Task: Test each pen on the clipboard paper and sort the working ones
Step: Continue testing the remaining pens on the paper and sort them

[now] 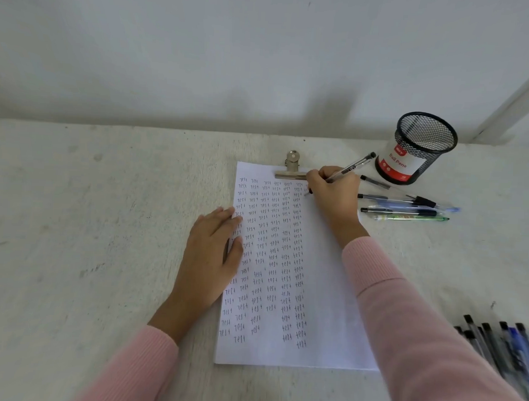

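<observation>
White clipboard paper (323,294) lies in the middle of the table, filled with columns of handwritten "test", held by a metal clip (292,166) at its top edge. My right hand (333,192) grips a clear pen (351,167) with a black cap end, its tip down on the paper's upper right part. My left hand (212,255) rests flat on the paper's left edge, fingers straight. Several pens (405,208) lie side by side just right of the paper. Another heap of pens (502,347) lies at the lower right.
A black mesh pen cup (417,148) with a red and white "Ball Pens" label stands at the back right, near a white post (516,102). The pale table (89,223) meets a plain wall behind. Pink sleeves cover both forearms.
</observation>
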